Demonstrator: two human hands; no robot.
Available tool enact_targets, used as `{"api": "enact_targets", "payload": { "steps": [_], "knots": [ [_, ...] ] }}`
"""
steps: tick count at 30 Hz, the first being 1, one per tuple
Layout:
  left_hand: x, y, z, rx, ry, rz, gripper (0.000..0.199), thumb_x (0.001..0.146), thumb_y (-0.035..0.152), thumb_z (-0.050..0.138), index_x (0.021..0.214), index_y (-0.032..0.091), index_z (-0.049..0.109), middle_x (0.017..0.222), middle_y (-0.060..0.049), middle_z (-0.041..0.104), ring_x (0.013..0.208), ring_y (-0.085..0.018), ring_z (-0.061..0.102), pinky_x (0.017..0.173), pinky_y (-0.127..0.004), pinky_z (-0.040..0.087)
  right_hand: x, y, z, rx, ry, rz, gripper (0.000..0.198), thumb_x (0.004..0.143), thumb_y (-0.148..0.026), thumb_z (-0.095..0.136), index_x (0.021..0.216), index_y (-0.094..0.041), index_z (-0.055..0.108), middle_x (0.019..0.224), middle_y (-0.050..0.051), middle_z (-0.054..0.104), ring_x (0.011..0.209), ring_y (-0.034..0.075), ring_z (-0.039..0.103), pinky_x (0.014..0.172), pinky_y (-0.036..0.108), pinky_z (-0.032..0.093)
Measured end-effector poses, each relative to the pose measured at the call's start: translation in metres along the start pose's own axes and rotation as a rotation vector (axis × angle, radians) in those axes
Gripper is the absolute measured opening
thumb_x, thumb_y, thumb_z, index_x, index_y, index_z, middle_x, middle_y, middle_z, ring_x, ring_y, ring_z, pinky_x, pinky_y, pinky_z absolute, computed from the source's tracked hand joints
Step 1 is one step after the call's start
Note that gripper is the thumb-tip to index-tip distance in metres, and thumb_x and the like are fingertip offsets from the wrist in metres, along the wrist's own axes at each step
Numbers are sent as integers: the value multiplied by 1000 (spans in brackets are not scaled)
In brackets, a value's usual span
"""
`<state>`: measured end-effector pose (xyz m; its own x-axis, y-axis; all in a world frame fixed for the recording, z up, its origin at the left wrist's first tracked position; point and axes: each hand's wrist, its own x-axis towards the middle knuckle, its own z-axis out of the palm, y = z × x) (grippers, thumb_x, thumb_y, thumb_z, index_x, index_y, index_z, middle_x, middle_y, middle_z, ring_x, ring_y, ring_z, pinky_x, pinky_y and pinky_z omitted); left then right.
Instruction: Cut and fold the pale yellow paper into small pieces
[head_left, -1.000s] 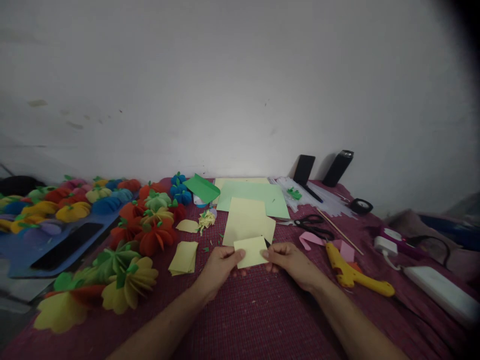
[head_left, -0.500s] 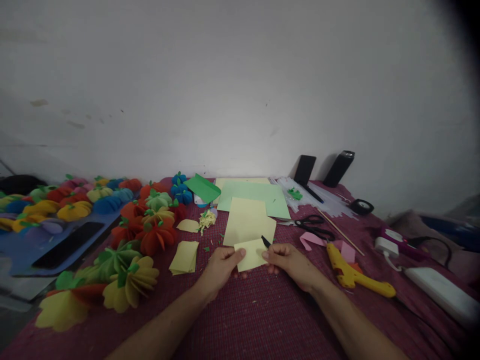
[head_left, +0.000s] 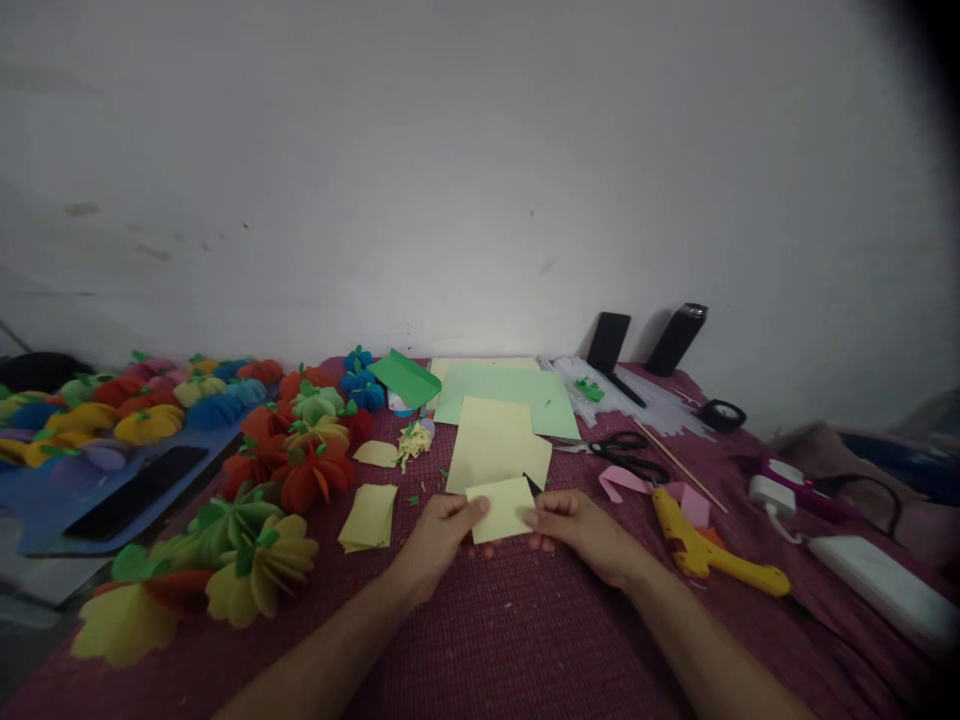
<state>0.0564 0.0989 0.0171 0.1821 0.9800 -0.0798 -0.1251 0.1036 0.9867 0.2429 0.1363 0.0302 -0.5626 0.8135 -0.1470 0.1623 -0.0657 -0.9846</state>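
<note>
A small piece of yellow paper (head_left: 501, 508) is held up between both hands. My left hand (head_left: 448, 535) pinches its left edge, thumb on top. My right hand (head_left: 574, 528) pinches the right edge in the same way. Behind the paper's top right corner, a dark pointed tip (head_left: 531, 484) shows by my right fingers; the rest of it is hidden. Larger yellow sheets (head_left: 489, 440) lie just beyond the hands. To the left of my left hand rests a small stack of yellow paper pieces (head_left: 368, 517).
Paper pumpkins (head_left: 311, 465) in many colours crowd the left side. Pale green sheets (head_left: 506, 395) lie at the back by the wall. On the right are black-handled scissors (head_left: 630, 455), a yellow glue gun (head_left: 694, 545), a wooden stick (head_left: 679, 463) and a white power strip (head_left: 881, 580).
The yellow paper has shifted very slightly, and a little less of the dark tip shows behind it. Both hands keep their pinch on the paper.
</note>
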Motion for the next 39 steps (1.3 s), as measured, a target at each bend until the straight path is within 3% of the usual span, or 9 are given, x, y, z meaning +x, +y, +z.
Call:
{"api": "enact_targets", "payload": {
  "steps": [7, 15, 18, 25, 33, 39],
  "knots": [
    [1, 1, 0, -69, 47, 22, 27, 70, 35, 56, 76, 9, 63, 62, -2, 59, 55, -10, 48, 53, -20, 35, -1, 3, 1, -102, -67, -67, 28, 70, -39, 55, 61, -13, 57, 57, 0, 56, 52, 9, 45, 52, 20, 34],
    [2, -8, 2, 277, -5, 65, 27, 70, 34, 54, 63, 10, 62, 53, 2, 51, 49, -8, 39, 46, -18, 28, 2, 2, 4, -149, 69, -117, 22, 72, -35, 53, 70, -15, 59, 60, -2, 52, 55, 9, 43, 52, 20, 32],
    [0, -7, 4, 365, -29, 79, 25, 70, 34, 52, 71, 11, 63, 58, 1, 54, 51, -8, 41, 48, -18, 30, 4, 6, 5, -234, 59, -136, 20, 72, -32, 53, 66, -15, 60, 56, -2, 50, 52, 8, 40, 50, 19, 31],
    [-2, -11, 2, 461, -129, 79, 24, 71, 31, 49, 68, 12, 63, 53, 3, 49, 49, -7, 36, 45, -17, 26, 4, 12, 11, -342, -11, -149, 13, 70, -22, 52, 64, -15, 60, 56, -2, 49, 53, 9, 40, 49, 19, 30],
    [-2, -4, -1, 462, -151, 66, 26, 71, 32, 49, 64, 11, 62, 52, 3, 47, 48, -7, 36, 45, -18, 26, 2, 4, 1, -293, -47, -111, 14, 71, -25, 52, 64, -14, 59, 56, -3, 48, 52, 8, 38, 49, 19, 28],
    [1, 3, -16, 458, -137, 76, 26, 71, 34, 50, 63, 11, 61, 54, 1, 54, 51, -9, 46, 50, -19, 34, 0, 0, -15, -234, 3, -102, 17, 70, -26, 54, 60, -13, 57, 51, -4, 44, 49, 7, 35, 48, 20, 25]
  ]
}}
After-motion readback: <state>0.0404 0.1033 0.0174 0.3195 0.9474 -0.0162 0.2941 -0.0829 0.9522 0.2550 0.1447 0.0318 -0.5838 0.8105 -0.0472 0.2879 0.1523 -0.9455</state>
